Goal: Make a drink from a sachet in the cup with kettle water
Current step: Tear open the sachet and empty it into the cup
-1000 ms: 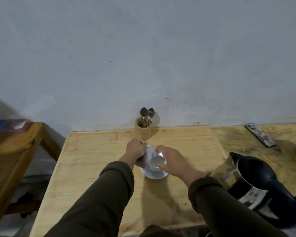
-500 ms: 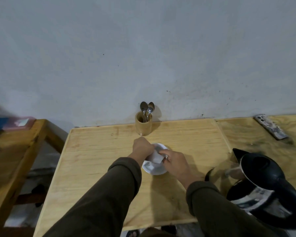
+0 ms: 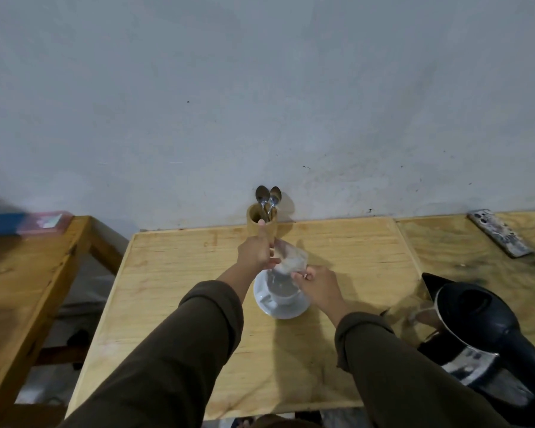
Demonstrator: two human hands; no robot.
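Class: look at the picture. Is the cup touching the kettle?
Apart. The head view shows the cup on its saucer at the table's middle, with bare wood between it and the kettle at the right.

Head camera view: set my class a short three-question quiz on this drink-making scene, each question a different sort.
1. True or false: the sachet is held over the cup.
2. What stands in the wooden holder by the wall?
3. The kettle sits on which side of the saucer: A left, B right?

Key: 1 true, held by the left hand and right hand; 2 spoons; 3 B.
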